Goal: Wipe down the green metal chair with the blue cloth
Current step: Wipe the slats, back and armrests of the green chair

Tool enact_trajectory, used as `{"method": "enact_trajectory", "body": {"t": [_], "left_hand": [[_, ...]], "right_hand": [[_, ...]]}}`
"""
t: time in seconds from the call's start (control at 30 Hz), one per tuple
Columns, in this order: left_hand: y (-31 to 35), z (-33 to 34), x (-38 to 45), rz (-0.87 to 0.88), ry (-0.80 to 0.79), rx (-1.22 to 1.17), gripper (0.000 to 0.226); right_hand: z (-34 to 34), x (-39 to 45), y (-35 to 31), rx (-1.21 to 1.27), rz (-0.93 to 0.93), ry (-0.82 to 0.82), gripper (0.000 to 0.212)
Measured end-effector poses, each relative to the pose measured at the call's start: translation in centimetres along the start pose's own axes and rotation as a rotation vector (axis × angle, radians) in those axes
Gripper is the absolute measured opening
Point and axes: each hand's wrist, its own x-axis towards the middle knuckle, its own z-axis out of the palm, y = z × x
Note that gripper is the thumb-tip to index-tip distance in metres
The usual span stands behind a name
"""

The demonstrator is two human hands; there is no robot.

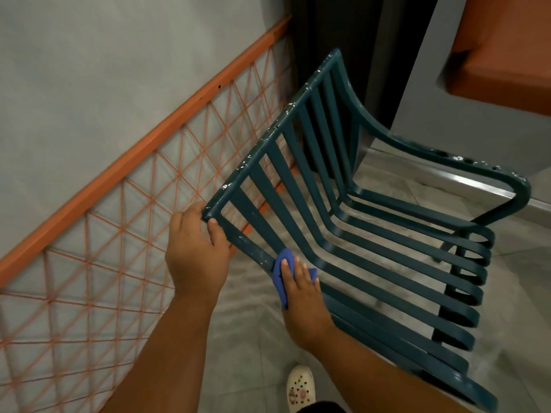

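While left hand (195, 248) grips chair (343, 234) corner, right hand (301, 293) presses cloth (280, 278)

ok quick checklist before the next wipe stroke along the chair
1. Left hand steadies the chair at the backrest's top corner: ok.
2. Right hand has the blue cloth under its fingers: ok.
3. Cloth touches the side bar of the frame: ok.
4. Slats ahead of the cloth free of other things: ok.
5. White flecks on the top rail, dirt or chipped paint: cannot tell.
6. Chair legs planted on the floor: cannot tell.
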Motion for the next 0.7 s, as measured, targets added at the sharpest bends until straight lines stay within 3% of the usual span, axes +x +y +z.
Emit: {"method": "enact_trajectory", "body": {"t": [0.07, 0.13, 0.23, 0.3, 0.4, 0.57, 0.7], "left_hand": [[-0.4, -0.3, 0.2, -0.010, -0.033, -0.025, 0.032], [-0.8, -0.6, 0.6, -0.032, -0.060, -0.059, 0.034], [-1.6, -0.9, 1.0, -0.046, -0.090, -0.124, 0.034], [-2.0, -0.8, 1.1, -0.077, -0.105, -0.196, 0.032], [-2.5, -0.6, 0.8, -0.194, -0.127, -0.275, 0.029], [-3.0, -0.6, 0.4, -0.293, -0.176, -0.368, 0.027], [-2.9, -0.9, 0.5, -0.286, -0.181, -0.316, 0.026]], "right_hand": [[0.3, 1.3, -2.7, 0.147, 0.052, 0.043, 0.090], [0.6, 1.8, -4.8, 0.226, -0.061, 0.071, 0.093], [0.9, 1.2, -4.3, 0.099, -0.177, 0.064, 0.095], [0.9, 0.9, -3.6, 0.105, -0.093, 0.080, 0.090], [-0.1, 2.1, -5.7, 0.325, 0.094, 0.095, 0.080], [-1.1, 2.2, -7.5, 0.329, -0.142, 0.071, 0.083], [-1.8, 2.4, -6.9, 0.310, 0.028, 0.045, 0.080]]}}
